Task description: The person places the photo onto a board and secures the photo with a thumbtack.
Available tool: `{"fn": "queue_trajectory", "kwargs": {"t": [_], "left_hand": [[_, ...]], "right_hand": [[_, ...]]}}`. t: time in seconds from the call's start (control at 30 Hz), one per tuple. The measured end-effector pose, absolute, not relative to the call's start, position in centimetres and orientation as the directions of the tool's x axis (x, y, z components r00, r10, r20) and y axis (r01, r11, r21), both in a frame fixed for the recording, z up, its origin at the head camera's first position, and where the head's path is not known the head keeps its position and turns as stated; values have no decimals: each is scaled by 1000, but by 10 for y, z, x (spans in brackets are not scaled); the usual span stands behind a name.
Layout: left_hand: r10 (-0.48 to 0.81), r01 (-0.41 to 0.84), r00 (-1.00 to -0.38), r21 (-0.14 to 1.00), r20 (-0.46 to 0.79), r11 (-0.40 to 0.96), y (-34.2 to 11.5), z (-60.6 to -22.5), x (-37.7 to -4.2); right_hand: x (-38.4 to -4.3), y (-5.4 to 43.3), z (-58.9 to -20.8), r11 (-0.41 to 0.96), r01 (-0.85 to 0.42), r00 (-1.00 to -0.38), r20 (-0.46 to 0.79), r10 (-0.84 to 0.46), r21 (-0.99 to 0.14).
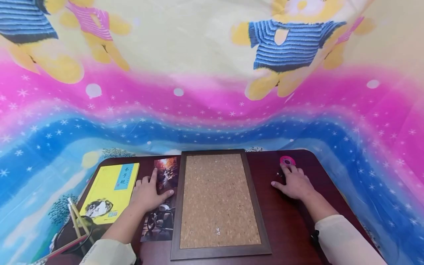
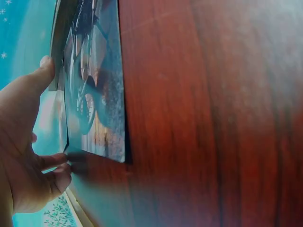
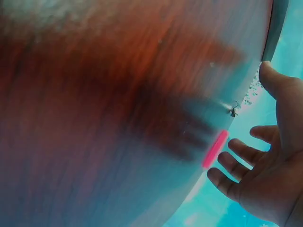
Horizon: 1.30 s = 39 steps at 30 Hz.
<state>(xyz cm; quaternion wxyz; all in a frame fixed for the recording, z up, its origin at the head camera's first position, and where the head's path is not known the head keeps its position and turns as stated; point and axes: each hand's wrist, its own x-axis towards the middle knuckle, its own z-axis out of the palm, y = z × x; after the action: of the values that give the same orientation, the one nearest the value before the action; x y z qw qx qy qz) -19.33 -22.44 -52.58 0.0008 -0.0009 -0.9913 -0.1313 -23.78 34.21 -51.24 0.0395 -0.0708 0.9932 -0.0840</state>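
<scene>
A cork board (image 1: 218, 198) in a dark wooden frame lies in the middle of the table. Left of it lies a picture print (image 1: 160, 228) showing a motorcycle, seen at a slant in the left wrist view. My left hand (image 1: 145, 195) is spread over the print's left side, thumb reaching towards the frame; whether it touches either I cannot tell. A flat pink ring (image 1: 287, 161), perhaps a tape roll, lies at the back right. My right hand (image 1: 297, 184) is spread just in front of it, fingertips at its near edge. Beside those fingers sits a small shiny object (image 3: 234, 110).
A yellow book (image 1: 107, 195) lies at the left. Nearer me, a dark round holder (image 1: 91, 222) with pencils (image 1: 74, 219) stands at the front left corner. A printed curtain (image 1: 212, 73) hangs behind the table (image 1: 285, 235) and along its sides.
</scene>
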Motion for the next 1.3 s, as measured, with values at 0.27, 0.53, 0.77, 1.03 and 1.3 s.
{"fn": "queue_trajectory", "kwargs": {"t": [0.27,0.53,0.77,1.03,1.3], "left_hand": [[-39,-33,-999,273,16,961,-225,-529,-201],[-96,-94,-995,340,-11,936,-219,-530,-204],[-153,-167,-986,452,-67,876,-217,-528,-208],[-163,-163,-985,564,-51,810,-216,-528,-210],[-155,-105,-988,657,17,746,-222,-534,-214]], "right_hand": [[-245,344,-518,970,-138,-986,-67,-154,-202],[-248,345,-515,964,-115,-990,-54,-132,-240],[-252,344,-516,964,-130,-991,-11,-136,-233],[-255,344,-518,962,-147,-989,5,-150,-231],[-255,344,-517,958,-147,-988,1,-152,-245]]}}
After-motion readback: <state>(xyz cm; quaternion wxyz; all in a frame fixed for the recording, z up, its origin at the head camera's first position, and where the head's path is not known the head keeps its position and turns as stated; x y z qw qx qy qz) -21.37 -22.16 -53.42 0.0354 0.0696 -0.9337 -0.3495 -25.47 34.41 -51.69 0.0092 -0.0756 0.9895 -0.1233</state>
